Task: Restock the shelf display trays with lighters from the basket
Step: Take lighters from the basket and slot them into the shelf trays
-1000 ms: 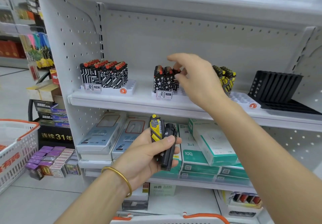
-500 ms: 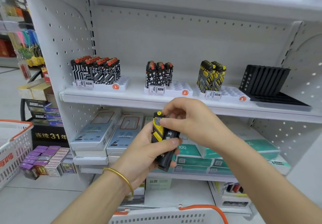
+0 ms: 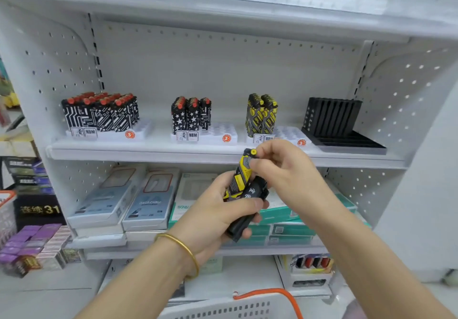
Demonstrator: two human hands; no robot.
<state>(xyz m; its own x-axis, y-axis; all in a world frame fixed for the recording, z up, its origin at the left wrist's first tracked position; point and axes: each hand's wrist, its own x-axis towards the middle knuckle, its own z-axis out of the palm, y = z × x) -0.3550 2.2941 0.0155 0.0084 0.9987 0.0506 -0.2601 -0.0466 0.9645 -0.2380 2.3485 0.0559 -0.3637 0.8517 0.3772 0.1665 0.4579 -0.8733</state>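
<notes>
Item 1: left hand [image 3: 213,215] is gripping two lighters just below the shelf edge [image 3: 124,153], fingers wrapping round a black lighter [image 3: 252,192] and a yellow lighter [image 3: 239,179].
Item 2: right hand [image 3: 285,169] is pinching the yellow lighter's top, thumb & forefinger pressing on it.
Item 3: three white trays are sitting on the shelf. The left tray [image 3: 145,130] is mostly filled; the middle tray [image 3: 218,132] and right tray [image 3: 288,132] are showing open slots on their right halves, w/ free room above.
Black rack [image 3: 332,117] is standing far right.
Basket [image 3: 223,310] is getting cut off by the bottom edge; contents not showing.
Yellow lighter's lower end is hiding behind the left hand; tray label text too blurry to read.
</notes>
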